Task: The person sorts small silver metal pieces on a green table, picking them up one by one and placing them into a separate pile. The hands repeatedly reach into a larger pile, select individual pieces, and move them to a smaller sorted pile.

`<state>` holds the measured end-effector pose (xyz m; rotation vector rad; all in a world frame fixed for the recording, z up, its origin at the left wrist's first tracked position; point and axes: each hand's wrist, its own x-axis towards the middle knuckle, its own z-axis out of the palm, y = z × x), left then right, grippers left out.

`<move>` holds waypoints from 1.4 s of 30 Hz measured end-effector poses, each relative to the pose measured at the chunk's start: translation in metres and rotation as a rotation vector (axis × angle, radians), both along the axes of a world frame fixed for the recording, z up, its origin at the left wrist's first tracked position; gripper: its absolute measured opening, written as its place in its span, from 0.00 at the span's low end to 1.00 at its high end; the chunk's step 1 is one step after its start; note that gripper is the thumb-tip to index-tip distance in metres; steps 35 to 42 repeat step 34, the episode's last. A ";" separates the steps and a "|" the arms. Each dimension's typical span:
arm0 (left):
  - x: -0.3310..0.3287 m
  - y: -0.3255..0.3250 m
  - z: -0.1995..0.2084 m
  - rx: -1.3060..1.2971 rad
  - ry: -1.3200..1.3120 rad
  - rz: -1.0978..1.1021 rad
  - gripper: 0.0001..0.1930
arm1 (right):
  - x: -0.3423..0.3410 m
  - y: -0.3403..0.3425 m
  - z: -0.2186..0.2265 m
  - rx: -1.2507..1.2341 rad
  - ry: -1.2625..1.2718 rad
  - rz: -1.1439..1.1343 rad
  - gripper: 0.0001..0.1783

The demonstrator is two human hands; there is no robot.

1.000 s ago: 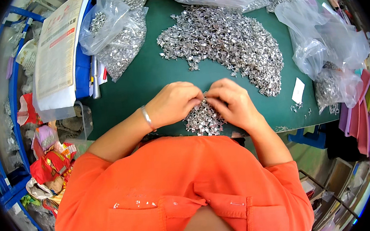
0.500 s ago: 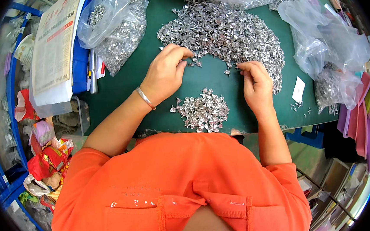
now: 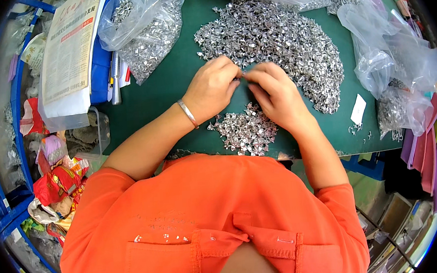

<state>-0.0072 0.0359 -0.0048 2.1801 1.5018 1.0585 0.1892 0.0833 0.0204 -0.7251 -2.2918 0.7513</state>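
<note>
My left hand (image 3: 212,86) and my right hand (image 3: 275,92) meet fingertip to fingertip over the green tabletop, both closed in a pinch. Whatever lies between the fingertips is too small and hidden to name. Just beyond them spreads a large heap of small silvery metal pieces (image 3: 282,39), bent and pointed in shape. Nearer to me, under the wrists, sits a smaller pile of similar shiny pieces (image 3: 244,132). A metal bangle (image 3: 188,113) is around my left wrist.
Clear plastic bags of metal pieces stand at the back left (image 3: 152,44) and right (image 3: 398,107). A newspaper (image 3: 70,50) lies on a blue container at left. A white paper slip (image 3: 358,109) lies near several loose bits at right. The green table's (image 3: 179,154) front edge is close to me.
My right hand has moved left, away from the heap's edge, and my left hand slightly right. Their fingertips, apart before, now come together. The whole view has shifted slightly.
</note>
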 end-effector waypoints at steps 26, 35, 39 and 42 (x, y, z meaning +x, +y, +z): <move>-0.005 -0.023 0.012 -0.203 -0.011 -0.105 0.06 | -0.018 0.016 -0.001 0.096 -0.121 0.096 0.17; -0.006 -0.042 0.067 -0.237 -0.216 -0.274 0.07 | 0.003 0.020 -0.006 -0.074 -0.174 0.127 0.20; -0.006 -0.042 0.067 -0.237 -0.216 -0.274 0.07 | 0.003 0.020 -0.006 -0.074 -0.174 0.127 0.20; -0.006 -0.042 0.067 -0.237 -0.216 -0.274 0.07 | 0.003 0.020 -0.006 -0.074 -0.174 0.127 0.20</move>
